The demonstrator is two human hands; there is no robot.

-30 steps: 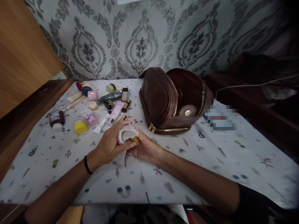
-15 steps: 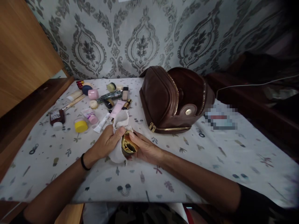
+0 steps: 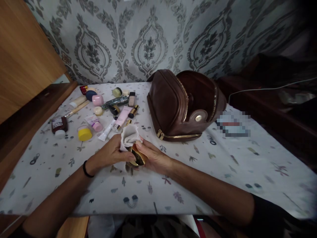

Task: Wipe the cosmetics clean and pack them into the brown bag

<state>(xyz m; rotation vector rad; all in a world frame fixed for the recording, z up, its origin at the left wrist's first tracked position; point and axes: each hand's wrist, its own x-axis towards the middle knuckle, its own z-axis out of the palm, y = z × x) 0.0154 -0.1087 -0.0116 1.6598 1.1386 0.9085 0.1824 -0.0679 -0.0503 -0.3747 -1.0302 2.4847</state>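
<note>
Between my two hands is a shiny gold, rounded container [image 3: 138, 159], its exact kind unclear. My right hand [image 3: 155, 156] grips it from the right, thumb on top. My left hand [image 3: 114, 152] is closed around a white cloth [image 3: 130, 135] pressed against the container's left side, with the thumb lying over the gold surface. Some fingers of both hands are hidden underneath. Just beyond the cloth lie a pink tube [image 3: 122, 118], a slim white tube [image 3: 108, 129] and a small black bottle with a gold band [image 3: 133, 111].
A brown leather bag [image 3: 170, 102] stands unzipped behind and right of my hands. Several cosmetics lie at the left, among them a yellow-lidded jar [image 3: 85, 133], a brown bottle [image 3: 59, 125] and a brush [image 3: 76, 108]. A blurred-out flat item [image 3: 232, 124] lies right of the bag.
The cloth has shifted and now stands up more above the container. My left thumb has slid down onto the gold surface, and the container has turned slightly in my hands.
</note>
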